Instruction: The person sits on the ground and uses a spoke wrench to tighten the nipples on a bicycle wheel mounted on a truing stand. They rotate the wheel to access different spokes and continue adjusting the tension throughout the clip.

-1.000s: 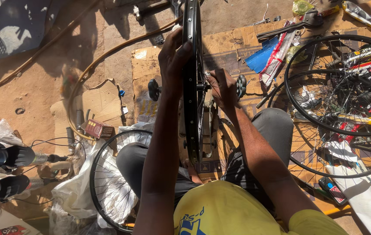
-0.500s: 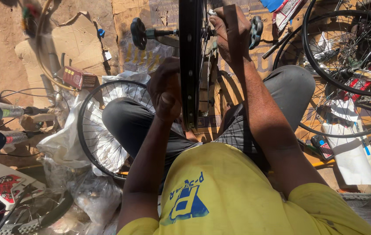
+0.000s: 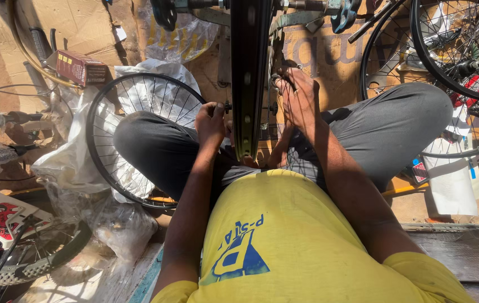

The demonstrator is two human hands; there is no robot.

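A black bicycle rim (image 3: 248,73) stands upright on edge between my knees, seen edge-on, with thin spokes running down to a hub near my lap. My left hand (image 3: 211,124) is closed at the left side of the rim, fingers pinched near the hub axle end. On the right side of the rim my right hand (image 3: 298,98) has its fingers curled among the spokes. I sit cross-legged in grey trousers (image 3: 396,120) and a yellow shirt.
A spoked wheel (image 3: 133,140) lies under my left knee on white plastic sheeting. More wheels (image 3: 452,50) lean at the upper right. A small brown box (image 3: 81,67), tools and a tyred wheel (image 3: 20,252) sit at left. Cardboard covers the ground ahead.
The view has tilted down toward my lap. My left hand came down from the top of the rim to the hub area. My right hand slid down the spokes closer to me.
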